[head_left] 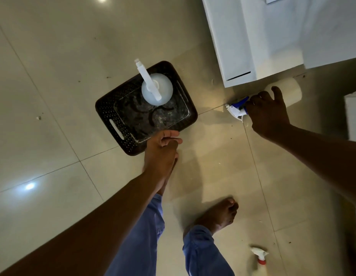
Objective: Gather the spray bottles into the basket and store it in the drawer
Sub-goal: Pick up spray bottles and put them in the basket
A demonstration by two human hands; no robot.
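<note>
A dark perforated basket (121, 124) sits on the tiled floor with one white spray bottle (156, 89) standing inside it. My left hand (161, 154) hovers at the basket's near rim, fingers loosely curled and holding nothing. My right hand (267, 110) is closed around the neck of a white bottle with a blue and white spray head (236, 109), which lies beside the cabinet's foot. A third spray bottle with a white head and red collar (259, 254) lies on the floor at the lower right.
A white cabinet (243, 46) with a slot near its base rises at the upper right. My bare feet (219, 214) and blue trousers occupy the floor below the basket. Glossy beige tiles (53, 96) stretch out to the left.
</note>
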